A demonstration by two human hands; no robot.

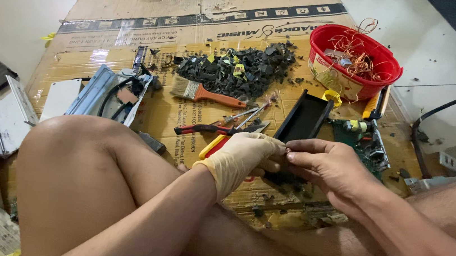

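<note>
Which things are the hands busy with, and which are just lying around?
In use:
left hand, gloved
right hand, bare
small dark part pinched between them

Lying about:
paintbrush
red-handled pliers
black tray
red basket of copper wire
pile of black scraps
green circuit board
cardboard

A pile of black plastic fragments [240, 67] was heaped on the flattened brown cardboard sheet [195, 11], left of the red plastic basket [354, 59], behind an orange-handled paintbrush [206, 93].

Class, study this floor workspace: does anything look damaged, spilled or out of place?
Yes. Black broken fragments lie heaped loose on the cardboard, and tangled copper wire spills over the red basket's rim. A bare circuit board lies stripped beside an empty black casing.
</note>
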